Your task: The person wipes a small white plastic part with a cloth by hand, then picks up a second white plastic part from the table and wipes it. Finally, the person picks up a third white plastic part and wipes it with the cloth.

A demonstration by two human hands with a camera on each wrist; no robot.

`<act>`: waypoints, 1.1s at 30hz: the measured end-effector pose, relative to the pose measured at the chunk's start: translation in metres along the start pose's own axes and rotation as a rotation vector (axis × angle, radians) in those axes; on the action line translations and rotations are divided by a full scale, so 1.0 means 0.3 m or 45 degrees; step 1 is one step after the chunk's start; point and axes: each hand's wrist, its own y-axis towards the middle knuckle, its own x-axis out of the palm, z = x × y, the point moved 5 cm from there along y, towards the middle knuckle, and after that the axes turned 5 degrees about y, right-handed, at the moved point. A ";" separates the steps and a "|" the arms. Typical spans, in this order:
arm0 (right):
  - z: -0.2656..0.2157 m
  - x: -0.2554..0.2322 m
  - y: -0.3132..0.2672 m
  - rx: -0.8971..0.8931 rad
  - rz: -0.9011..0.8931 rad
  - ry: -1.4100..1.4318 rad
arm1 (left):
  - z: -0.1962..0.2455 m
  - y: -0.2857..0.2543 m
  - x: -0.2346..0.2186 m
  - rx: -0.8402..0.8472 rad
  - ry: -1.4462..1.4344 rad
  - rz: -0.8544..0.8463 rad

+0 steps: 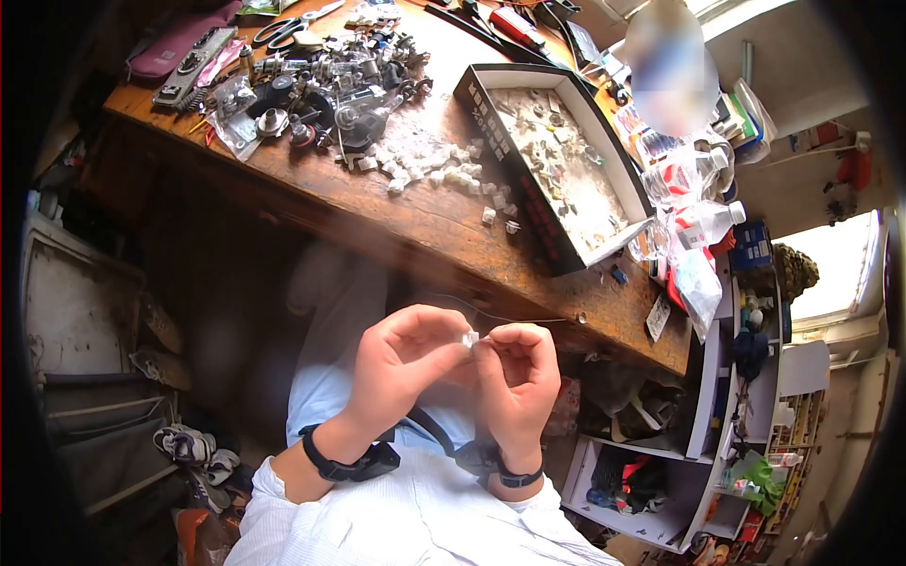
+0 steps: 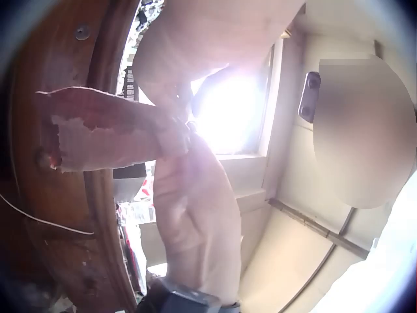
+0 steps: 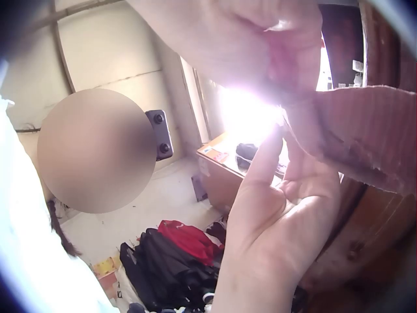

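Observation:
A small white plastic piece (image 1: 470, 337) sits between my two hands, in front of the table's near edge. My left hand (image 1: 401, 363) pinches it between thumb and forefinger. From the other side, my right hand (image 1: 517, 382) has its thumb and fingertips pinched together right at the same piece. The fingertips mostly cover it, and glare washes it out in both wrist views. On the table, several similar white plastic pieces (image 1: 406, 160) lie in a loose heap beyond the hands.
A black-sided shallow box (image 1: 538, 212) holding small parts stands on the wooden table (image 1: 377, 226). Bulbs and metal fittings (image 1: 349, 94) are heaped at the left, near scissors (image 1: 297, 26). Plastic bottles (image 1: 703, 224) crowd the right edge. Shelves (image 1: 642, 448) stand below, at the right.

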 end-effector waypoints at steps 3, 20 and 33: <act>-0.001 -0.009 -0.002 0.063 0.014 0.056 | 0.003 0.013 -0.011 -0.018 -0.040 -0.002; -0.001 -0.005 0.012 -0.036 -0.107 0.056 | 0.041 -0.004 0.017 0.097 0.284 -0.031; -0.008 -0.008 0.015 -0.110 -0.110 -0.020 | 0.079 0.015 0.015 0.308 0.767 -0.180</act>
